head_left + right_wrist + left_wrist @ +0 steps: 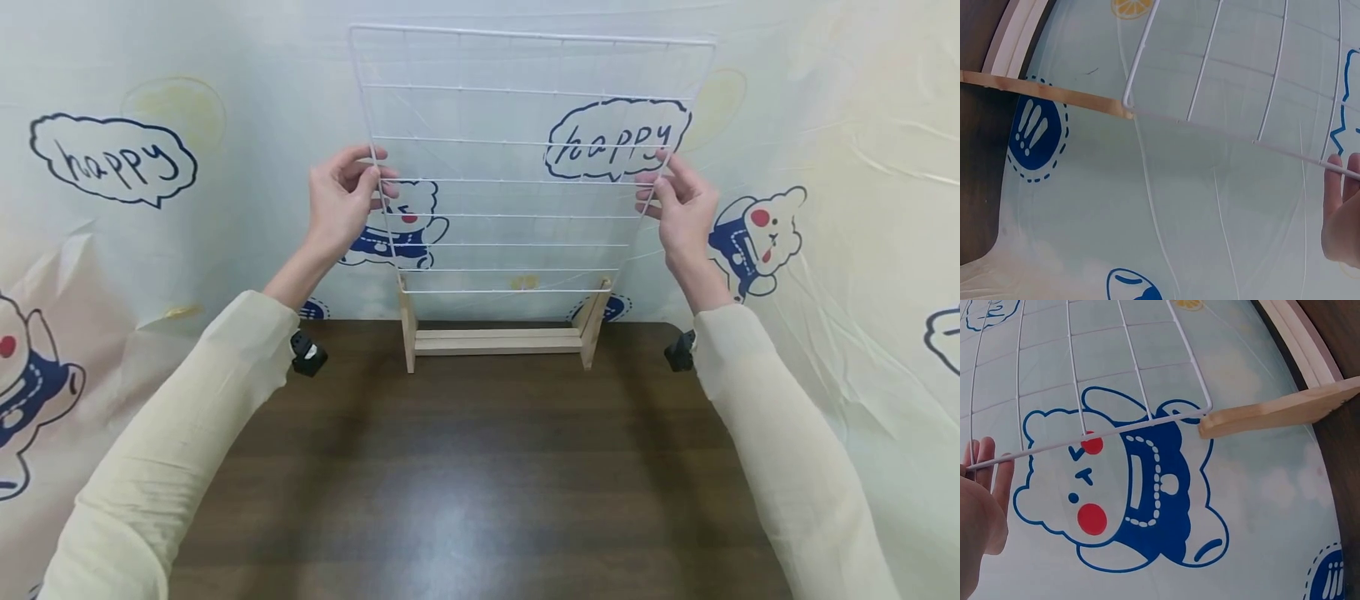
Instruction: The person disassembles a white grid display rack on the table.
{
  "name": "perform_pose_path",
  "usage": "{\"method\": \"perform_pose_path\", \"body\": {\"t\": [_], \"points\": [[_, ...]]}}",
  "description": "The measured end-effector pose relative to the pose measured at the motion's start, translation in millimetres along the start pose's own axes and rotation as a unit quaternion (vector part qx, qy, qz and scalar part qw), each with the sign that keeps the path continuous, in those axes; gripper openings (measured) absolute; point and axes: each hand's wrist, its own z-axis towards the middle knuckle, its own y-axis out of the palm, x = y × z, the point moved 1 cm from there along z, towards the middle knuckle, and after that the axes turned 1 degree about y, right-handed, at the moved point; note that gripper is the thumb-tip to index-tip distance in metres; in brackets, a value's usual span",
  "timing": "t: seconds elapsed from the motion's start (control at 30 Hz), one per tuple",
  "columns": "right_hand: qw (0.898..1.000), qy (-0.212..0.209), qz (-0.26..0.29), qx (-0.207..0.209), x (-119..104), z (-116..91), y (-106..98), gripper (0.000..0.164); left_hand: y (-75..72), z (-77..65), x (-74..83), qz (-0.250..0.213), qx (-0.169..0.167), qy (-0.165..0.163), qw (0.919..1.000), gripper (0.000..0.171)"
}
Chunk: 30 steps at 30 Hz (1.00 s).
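Observation:
A white wire grid panel [510,182] stands upright at the back of the table, its lower corners at the tops of a wooden stand [498,342]. My left hand [347,193] pinches the panel's left edge wire between thumb and fingers, about halfway up. On the opposite edge, my right hand [684,200] grips the wire at a similar height. In the left wrist view, a lower corner of the grid [1207,406] meets the end of a wooden leg [1272,412]. The right wrist view has the other corner [1129,103] right at the second leg's tip [1119,109].
The dark brown wooden table [450,467] runs up to a pale backdrop sheet [247,167] printed with cartoon bears and "happy" bubbles. Behind the stand the sheet hangs close to the grid. Black wrist cameras [307,354] sit below both cuffs.

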Motion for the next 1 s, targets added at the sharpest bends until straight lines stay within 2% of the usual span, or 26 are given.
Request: {"method": "perform_pose_path", "body": {"t": [0.1, 0.23, 0.33, 0.47, 1.0], "points": [[1.000, -0.001, 0.000, 0.000, -3.3, -5.2, 2.6, 0.033, -0.7, 0.1, -5.4, 0.000, -0.002, 0.004, 1.0000, 0.024], [1.000, -0.003, 0.009, -0.003, -5.4, -8.8, 4.5, 0.033, -2.7, 5.8, -22.0, 0.000, 0.004, 0.008, 1.0000, 0.024], [1.000, 0.000, 0.014, -0.005, -4.9, -9.0, 4.0, 0.033, -2.9, 5.4, -21.8, -0.004, 0.007, 0.005, 1.0000, 0.024], [1.000, 0.002, 0.025, -0.011, -3.0, -9.9, 2.6, 0.032, -3.3, -1.5, -11.3, -0.012, 0.003, 0.004, 0.9999, 0.024], [0.998, 0.012, 0.057, -0.035, 3.1, -12.4, -5.4, 0.035, -6.1, -2.7, -19.3, -0.044, -0.002, 0.006, 0.9990, 0.027]]}}
